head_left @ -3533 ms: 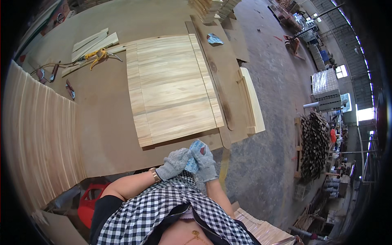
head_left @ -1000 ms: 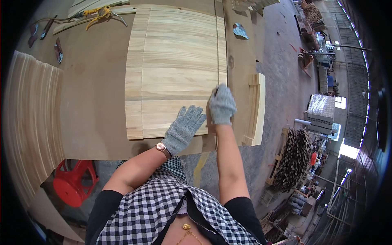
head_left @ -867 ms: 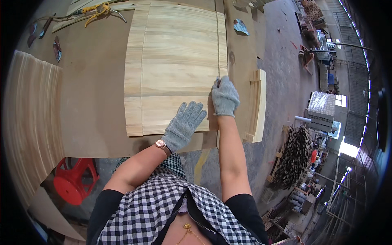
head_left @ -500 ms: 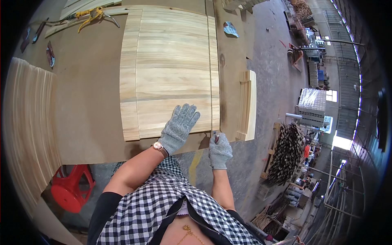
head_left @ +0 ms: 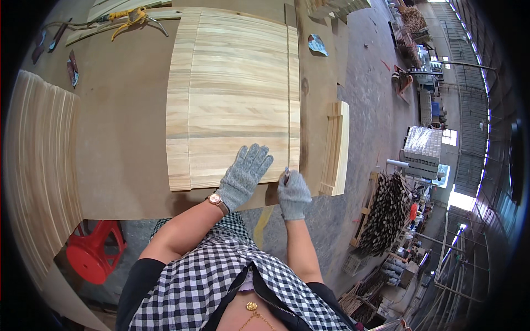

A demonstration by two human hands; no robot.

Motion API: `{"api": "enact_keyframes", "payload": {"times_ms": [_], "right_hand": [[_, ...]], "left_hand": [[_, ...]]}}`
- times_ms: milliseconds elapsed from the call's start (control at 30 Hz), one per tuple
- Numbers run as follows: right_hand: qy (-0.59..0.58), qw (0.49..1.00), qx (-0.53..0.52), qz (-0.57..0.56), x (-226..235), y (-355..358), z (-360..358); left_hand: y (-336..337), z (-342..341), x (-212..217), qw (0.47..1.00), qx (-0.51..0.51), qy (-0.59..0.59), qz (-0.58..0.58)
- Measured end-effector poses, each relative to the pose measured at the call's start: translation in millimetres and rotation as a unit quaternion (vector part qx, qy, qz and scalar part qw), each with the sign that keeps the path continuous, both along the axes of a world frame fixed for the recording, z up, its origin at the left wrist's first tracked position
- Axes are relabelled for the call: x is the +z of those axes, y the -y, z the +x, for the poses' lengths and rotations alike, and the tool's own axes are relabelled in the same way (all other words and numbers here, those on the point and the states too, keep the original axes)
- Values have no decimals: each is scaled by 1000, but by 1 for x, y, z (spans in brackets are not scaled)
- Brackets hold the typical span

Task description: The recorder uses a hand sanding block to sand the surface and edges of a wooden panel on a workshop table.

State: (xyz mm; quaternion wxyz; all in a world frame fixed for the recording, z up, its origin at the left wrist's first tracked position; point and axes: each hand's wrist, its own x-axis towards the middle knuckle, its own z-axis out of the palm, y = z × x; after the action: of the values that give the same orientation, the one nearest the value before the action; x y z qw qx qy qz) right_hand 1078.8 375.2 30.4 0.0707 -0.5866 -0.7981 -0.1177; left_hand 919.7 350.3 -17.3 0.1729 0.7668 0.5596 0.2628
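A pale panel of wooden slats (head_left: 237, 99) lies on the brown worktable, with a narrow band of slats along each side. My gloved left hand (head_left: 245, 172) lies flat on its near edge, fingers stretched out. At the panel's near right corner, my gloved right hand (head_left: 295, 196) is closed around a small dark, reddish tool (head_left: 286, 175). The tool's upper end points away from me, beside the seam of the right-hand band. Most of it is hidden in my fist, so its kind cannot be made out.
Stacked slats (head_left: 41, 160) stand along the left, above a red stool (head_left: 91, 254). A yellow air gun (head_left: 132, 21) with a hose lies at the far left. More slats (head_left: 335, 149) rest at the table's right edge. Scraps, including a crumpled wrapper (head_left: 317, 45), lie about.
My right hand has shifted slightly up and left, bringing the tool nearer the panel's right-hand seam. My left hand stays flat on the near edge. The whole view has shifted a little.
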Motion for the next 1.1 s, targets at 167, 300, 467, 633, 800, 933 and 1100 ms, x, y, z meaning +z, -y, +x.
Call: {"api": "enact_keyframes", "payload": {"times_ms": [167, 300, 467, 633, 800, 933, 1100], "right_hand": [[3, 1000, -17, 3, -3, -39, -19], [10, 995, -85, -52, -2, -8, -10], [12, 999, -26, -19, -7, -10, -7], [10, 999, -34, -3, -7, -84, -37], [-36, 995, -75, -52, -6, -16, -17], [-10, 995, -76, -71, -10, -14, -14], [5, 1000, -14, -12, -7, -102, -46]], "left_hand": [[-2, -1, 4, 1000, -11, 1, -10], [-1, -3, 0, 1000, -3, 2, -10], [0, -1, -4, 1000, 5, 20, 8], [-5, 2, 4, 1000, -11, 0, 2], [-3, -3, -4, 1000, 6, -6, -3], [4, 0, -9, 1000, 5, -25, 2], [-2, 6, 0, 1000, 0, -3, 9]]}}
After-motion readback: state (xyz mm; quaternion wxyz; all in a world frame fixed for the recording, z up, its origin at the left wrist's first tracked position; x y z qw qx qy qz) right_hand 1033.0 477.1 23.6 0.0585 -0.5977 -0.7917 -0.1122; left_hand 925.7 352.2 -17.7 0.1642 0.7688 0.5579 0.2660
